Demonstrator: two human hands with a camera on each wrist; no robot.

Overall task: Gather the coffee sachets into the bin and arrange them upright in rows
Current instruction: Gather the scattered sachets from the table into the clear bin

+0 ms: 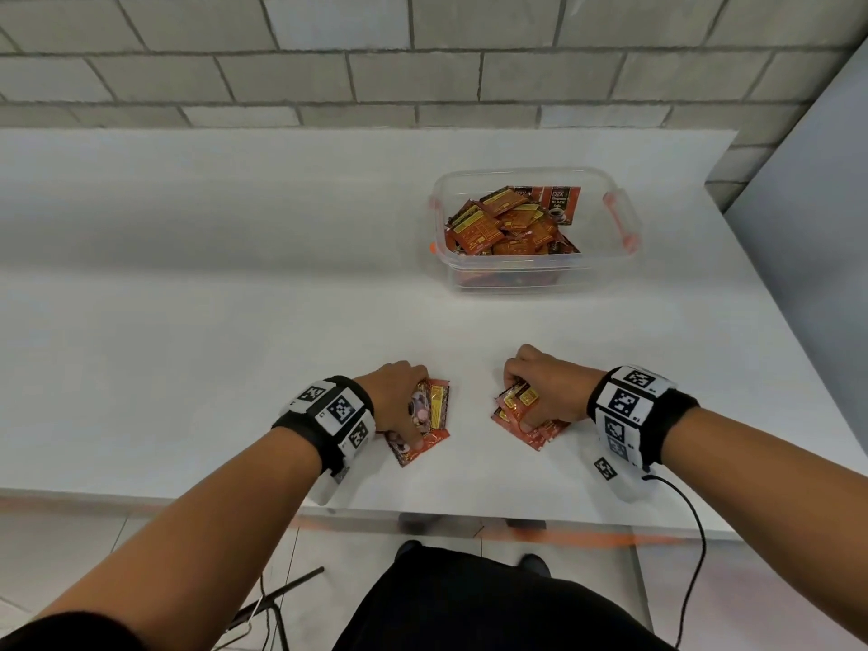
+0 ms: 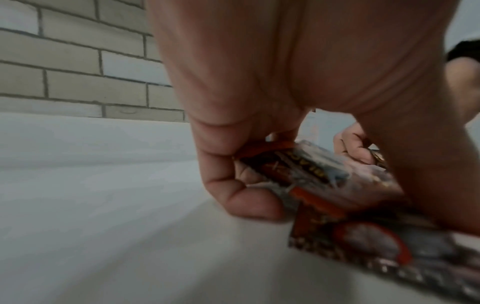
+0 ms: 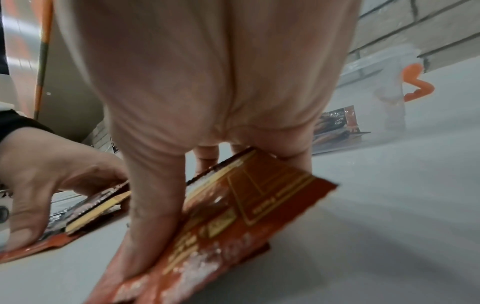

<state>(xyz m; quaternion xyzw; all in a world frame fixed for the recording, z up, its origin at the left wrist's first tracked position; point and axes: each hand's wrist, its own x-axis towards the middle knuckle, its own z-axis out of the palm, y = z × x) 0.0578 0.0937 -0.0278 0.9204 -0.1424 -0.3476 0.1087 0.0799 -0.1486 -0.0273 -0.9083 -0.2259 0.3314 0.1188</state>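
Grey brick wall (image 1: 422,54) behind, white counter (image 1: 188,298) running across the head view. Clear bin (image 1: 535,270) with orange latches sits at about 1 o'clock from the hands, well apart from both. Loose pile of orange coffee sachets in the bin (image 1: 512,218), mostly lying flat or tilted; a couple at the far wall stand roughly upright. Left hand (image 1: 399,392) near the counter's front edge, grip closed: fingers curled over a small stack of sachets (image 1: 434,415), thumb at 6 o'clock pressing on the lowest one. Stack sticks out at 3 o'clock from the palm. Right hand (image 1: 549,387) just to the right, apart from the left; grip closed on a second stack (image 1: 521,406), which fans out at 7 o'clock under the knuckles, lower sachets touching the counter.

Left wrist view: blurred. Left hand (image 2: 259,92) fills the top, little finger (image 2: 233,197) curled in at 7 o'clock against the sachet edge. Stack (image 2: 324,174) sits under the palm, tilted; one sachet (image 2: 363,246) lies flat on the counter (image 2: 103,205) at 5 o'clock. Right hand (image 2: 353,144) seen small beyond.

Right wrist view: right hand (image 3: 207,82) from behind, thumb (image 3: 150,205) pressed down on an orange sachet (image 3: 246,205), fingers behind it at 12 o'clock. Sachet tilted, lower corner on the counter (image 3: 389,205). Left hand (image 3: 52,174) at 9 o'clock on its own stack (image 3: 91,211). Bin (image 3: 389,86) at 2 o'clock, sachets (image 3: 337,125) visible through its wall.
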